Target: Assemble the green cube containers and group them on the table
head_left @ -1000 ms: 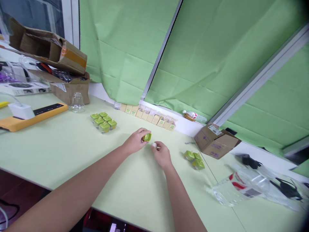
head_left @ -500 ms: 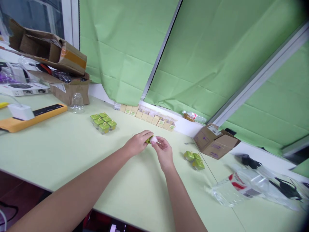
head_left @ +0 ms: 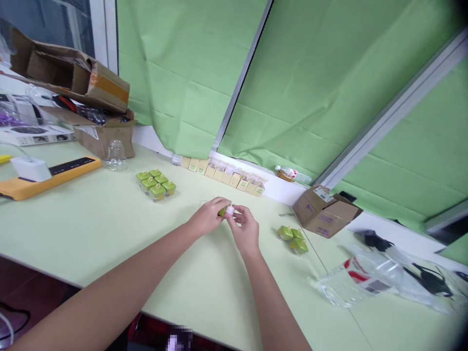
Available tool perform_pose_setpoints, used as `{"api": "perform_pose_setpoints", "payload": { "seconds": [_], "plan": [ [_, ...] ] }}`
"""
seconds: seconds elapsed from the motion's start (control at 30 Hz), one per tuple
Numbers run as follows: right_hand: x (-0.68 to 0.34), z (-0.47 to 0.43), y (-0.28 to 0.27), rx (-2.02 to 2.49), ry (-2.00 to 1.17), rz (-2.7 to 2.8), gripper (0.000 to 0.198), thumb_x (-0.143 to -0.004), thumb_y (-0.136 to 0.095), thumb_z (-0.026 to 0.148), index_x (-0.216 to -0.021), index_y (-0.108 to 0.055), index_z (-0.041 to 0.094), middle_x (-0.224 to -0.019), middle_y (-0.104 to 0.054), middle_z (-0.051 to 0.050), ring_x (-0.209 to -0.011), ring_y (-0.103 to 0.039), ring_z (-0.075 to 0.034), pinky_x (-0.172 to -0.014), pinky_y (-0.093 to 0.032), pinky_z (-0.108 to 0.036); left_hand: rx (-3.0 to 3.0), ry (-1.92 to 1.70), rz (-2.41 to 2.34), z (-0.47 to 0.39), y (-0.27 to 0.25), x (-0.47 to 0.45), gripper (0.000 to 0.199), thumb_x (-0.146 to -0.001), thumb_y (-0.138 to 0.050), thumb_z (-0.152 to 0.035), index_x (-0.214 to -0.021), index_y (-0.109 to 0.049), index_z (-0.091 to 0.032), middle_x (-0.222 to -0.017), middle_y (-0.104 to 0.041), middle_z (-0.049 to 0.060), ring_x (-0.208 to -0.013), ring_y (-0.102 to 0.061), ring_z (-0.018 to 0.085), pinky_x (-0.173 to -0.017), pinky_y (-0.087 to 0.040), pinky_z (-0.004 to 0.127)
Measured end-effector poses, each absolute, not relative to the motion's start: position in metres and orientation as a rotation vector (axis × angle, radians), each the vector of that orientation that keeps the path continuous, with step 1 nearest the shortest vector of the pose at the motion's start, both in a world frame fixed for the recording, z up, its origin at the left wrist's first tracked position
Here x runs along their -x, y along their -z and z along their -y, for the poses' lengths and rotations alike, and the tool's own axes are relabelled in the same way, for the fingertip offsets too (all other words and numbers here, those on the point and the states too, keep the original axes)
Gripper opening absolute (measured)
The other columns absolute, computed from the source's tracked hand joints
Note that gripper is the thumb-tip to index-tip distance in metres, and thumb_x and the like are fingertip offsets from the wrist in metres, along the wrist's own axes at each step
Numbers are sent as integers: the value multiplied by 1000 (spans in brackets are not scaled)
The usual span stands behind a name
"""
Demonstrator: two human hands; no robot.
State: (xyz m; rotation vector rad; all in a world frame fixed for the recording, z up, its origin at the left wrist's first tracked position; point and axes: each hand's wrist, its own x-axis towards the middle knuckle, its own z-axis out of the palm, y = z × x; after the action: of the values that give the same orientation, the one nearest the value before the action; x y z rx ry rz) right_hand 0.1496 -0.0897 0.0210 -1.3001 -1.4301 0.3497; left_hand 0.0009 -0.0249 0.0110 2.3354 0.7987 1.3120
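Observation:
Over the middle of the table, my left hand [head_left: 208,216] is closed around a small green-topped container [head_left: 222,211], most of it hidden by the fingers. My right hand [head_left: 245,229] pinches a small white round piece [head_left: 230,210] between thumb and fingers, right against the green part. Whether the two pieces are joined cannot be made out. To the left stands a group of clear containers with green lids [head_left: 156,185], each lid with a small loop. A smaller group of the same green-lidded containers [head_left: 293,239] stands right of my right hand.
Small cardboard houses [head_left: 223,175] line the table's back edge. At right are a cardboard box [head_left: 325,212] and a large clear bottle [head_left: 353,282] on its side. At left are an orange power strip [head_left: 73,170], a clear glass-like jar [head_left: 116,156] and stacked cartons [head_left: 106,134].
My right hand has shifted slightly left, bringing the white piece closer against the green part. My left hand keeps its grip. The whole view has moved a little.

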Motion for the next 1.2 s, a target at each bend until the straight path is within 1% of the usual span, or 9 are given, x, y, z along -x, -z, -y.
{"api": "perform_pose_setpoints", "payload": {
  "seconds": [0.17, 0.3, 0.43, 0.63, 0.8, 0.9, 1.03, 1.2],
  "plan": [
    [-154, 93, -29, 1267, -190, 1637, 38, -79, -70, 29, -115, -63, 24, -114, -66, -7, -87, -69, -20, -72, -59, -32, -2288, -1272, -817, 24, -10, -2, 56, -73, -57, -1, -126, -59, -20, -126, -65, 7, -113, -63, 22, -98, -52, 36],
    [-157, 94, -28, 1301, -109, 1697, 33, -79, -67, 21, -111, -62, 25, -106, -67, -4, -82, -68, -18, -74, -58, -32, -2317, -1223, -810, 25, -12, -3, 55, -73, -54, 0, -125, -60, -19, -126, -66, 7, -116, -62, 23, -101, -49, 36],
    [-156, 94, -28, 1309, -89, 1697, 32, -79, -66, 19, -109, -62, 25, -105, -66, -3, -82, -66, -17, -77, -57, -33, -2289, -1197, -822, 28, -16, -1, 54, -72, -53, 0, -122, -61, -19, -120, -68, 7, -109, -64, 23, -95, -50, 35],
    [-154, 94, -28, 1306, -107, 1721, 31, -76, -66, 16, -105, -62, 24, -101, -65, -3, -79, -64, -17, -76, -56, -32, -2290, -1174, -667, 30, -21, 4, 39, -72, -53, 0, -103, -65, -21, -99, -70, 4, -94, -64, 21, -82, -49, 30],
    [-152, 95, -27, 1320, -73, 1723, 30, -74, -68, 17, -104, -63, 24, -98, -65, -2, -78, -63, -17, -75, -55, -32, -2282, -1155, -621, 29, -22, 6, 37, -70, -53, 1, -98, -64, -20, -94, -69, 2, -89, -63, 19, -76, -47, 27],
    [-151, 95, -27, 1342, -69, 1729, 31, -75, -67, 18, -105, -64, 24, -99, -67, -3, -78, -63, -17, -76, -55, -33, -2279, -1150, -631, 29, -20, 7, 35, -70, -54, 0, -96, -64, -20, -92, -68, 2, -87, -63, 18, -75, -47, 27],
    [-150, 94, -24, 1351, -78, 1734, 32, -76, -65, 19, -108, -66, 24, -100, -69, -3, -80, -65, -19, -77, -55, -34, -2294, -1141, -616, 27, -17, 7, 34, -72, -54, 0, -97, -64, -21, -95, -70, 2, -89, -64, 19, -78, -48, 28],
    [-146, 97, -21, 1459, -107, 1675, 31, -79, -63, 23, -110, -63, 28, -96, -72, 0, -85, -69, -21, -79, -55, -36, -2295, -1168, -666, 24, -14, 5, 46, -71, -56, 0, -111, -64, -21, -109, -70, 5, -102, -65, 22, -87, -49, 31]
  ]
}}
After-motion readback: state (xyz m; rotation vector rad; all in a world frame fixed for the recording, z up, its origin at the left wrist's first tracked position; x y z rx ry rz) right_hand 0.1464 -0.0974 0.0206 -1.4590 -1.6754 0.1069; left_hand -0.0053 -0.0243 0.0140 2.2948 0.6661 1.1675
